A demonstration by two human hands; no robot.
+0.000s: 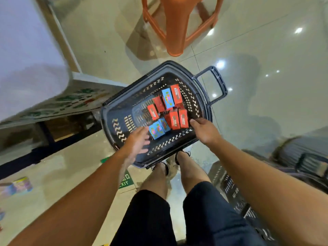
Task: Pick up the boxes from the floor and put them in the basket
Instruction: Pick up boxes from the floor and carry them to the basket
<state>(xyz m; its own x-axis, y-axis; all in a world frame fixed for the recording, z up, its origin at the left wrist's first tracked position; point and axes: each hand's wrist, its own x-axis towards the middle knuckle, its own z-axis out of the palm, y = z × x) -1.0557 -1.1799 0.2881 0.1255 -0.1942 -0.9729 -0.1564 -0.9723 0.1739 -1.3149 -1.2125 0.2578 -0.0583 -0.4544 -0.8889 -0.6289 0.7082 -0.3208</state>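
A dark blue shopping basket point(120, 110) stands on the tiled floor in front of my feet. Several small red boxes point(173, 118) and blue boxes point(167, 98) lie on its bottom, toward the right side. My left hand point(137, 143) hovers over the near rim with spread fingers and nothing in it, just left of a blue box point(156, 130). My right hand point(204, 130) reaches over the near right rim, its fingertips touching the red box point(183, 118); whether it grips that box is not visible.
An orange plastic stool point(174, 23) stands beyond the basket. A shelf unit point(62, 102) runs along the left. More dark baskets point(301, 157) sit at the right. A colourful box point(21, 186) lies on the floor at far left. A green exit sticker point(126, 181) marks the floor.
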